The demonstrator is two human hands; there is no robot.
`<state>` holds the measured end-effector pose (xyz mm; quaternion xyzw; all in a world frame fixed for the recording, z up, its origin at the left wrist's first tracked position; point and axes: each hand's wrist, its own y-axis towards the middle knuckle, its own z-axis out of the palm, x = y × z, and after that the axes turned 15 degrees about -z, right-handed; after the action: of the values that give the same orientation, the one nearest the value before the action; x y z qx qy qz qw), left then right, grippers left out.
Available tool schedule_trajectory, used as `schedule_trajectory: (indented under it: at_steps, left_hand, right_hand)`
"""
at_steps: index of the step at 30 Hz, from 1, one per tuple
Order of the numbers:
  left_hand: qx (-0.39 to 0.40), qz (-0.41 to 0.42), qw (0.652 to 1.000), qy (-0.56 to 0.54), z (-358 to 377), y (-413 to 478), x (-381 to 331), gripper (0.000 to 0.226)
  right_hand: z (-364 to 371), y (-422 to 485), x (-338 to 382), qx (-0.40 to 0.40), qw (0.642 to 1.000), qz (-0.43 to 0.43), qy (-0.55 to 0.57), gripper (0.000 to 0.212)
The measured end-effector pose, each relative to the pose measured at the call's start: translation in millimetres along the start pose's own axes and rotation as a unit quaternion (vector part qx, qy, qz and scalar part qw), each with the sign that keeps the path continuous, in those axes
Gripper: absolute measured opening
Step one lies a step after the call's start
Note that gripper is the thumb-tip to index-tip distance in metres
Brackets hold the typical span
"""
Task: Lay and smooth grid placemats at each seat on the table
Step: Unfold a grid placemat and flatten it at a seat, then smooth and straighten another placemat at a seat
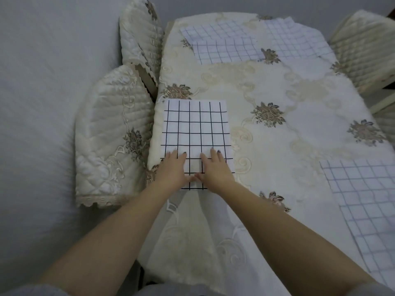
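White mat: a cloth placemat [196, 137] with black grid lines lies flat on the table, at about 9 o'clock from the table's middle, next to a padded chair [111, 135].

Cream cloth: the tablecloth [267, 86] has brown flowers on it and covers the whole table.

Left hand: the left hand [172, 171] is flat and spread, palm down on the near end of the mat. It grips nothing.

Right hand: the right hand [215, 169] is flat and spread too, palm down, just beside the left one. The thumbs are almost touching.

Which way the mat lies: its long side runs away from the person, toward 12 o'clock. Most of the mat is past the fingertips.

Which hand is nearer: both sit on the near end, side by side. The left is by the table's edge, the right is toward the table's middle.

Next move, I think: slide the palms forward to 12 o'clock, or apart to 9 and 3, to press out bumps.

Other mats: two more [226, 43] overlap at the far end at 12 o'clock, and another [363, 189] sits at 4 o'clock.

How far along: this seat looks nearly done. The far mats may need sorting out.
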<state>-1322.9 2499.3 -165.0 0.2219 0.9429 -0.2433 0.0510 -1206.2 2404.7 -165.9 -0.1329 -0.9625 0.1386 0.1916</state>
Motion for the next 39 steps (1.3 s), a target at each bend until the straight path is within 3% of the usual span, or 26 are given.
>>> schedule_trajectory:
  at_steps: [9, 18, 22, 27, 32, 39]
  left_hand:
    - [0.005, -0.047, 0.999, -0.009, 13.7, -24.7, 23.7, 0.080]
    - [0.023, -0.068, 0.997, -0.002, 11.1, -31.5, 42.5, 0.084]
    - [-0.004, -0.069, 0.986, -0.150, 3.8, -36.5, 40.8, 0.074]
    - [-0.039, -0.057, 0.922, -0.381, -9.0, -66.5, 23.6, 0.050]
    - [0.026, -0.054, 0.847, -0.529, -11.5, -104.1, -12.0, 0.024]
    - [0.137, -0.001, 0.858, -0.496, 13.0, -135.4, -90.2, 0.019]
  right_hand:
    - [19.1, -31.4, -8.5, -0.006, 0.999, 0.045, 0.028, 0.070]
    - [15.2, -44.2, -17.8, -0.008, 0.996, 0.062, 0.062, 0.072]
    - [8.8, -48.8, -16.5, -0.058, 0.986, 0.081, 0.132, 0.073]
    - [-7.8, -80.9, -17.5, -0.244, 0.914, 0.139, 0.293, 0.059]
    - [-16.0, -143.0, -28.1, -0.354, 0.825, 0.225, 0.379, 0.045]
    - [-0.4, -228.0, -44.6, -0.438, 0.742, 0.304, 0.406, 0.035]
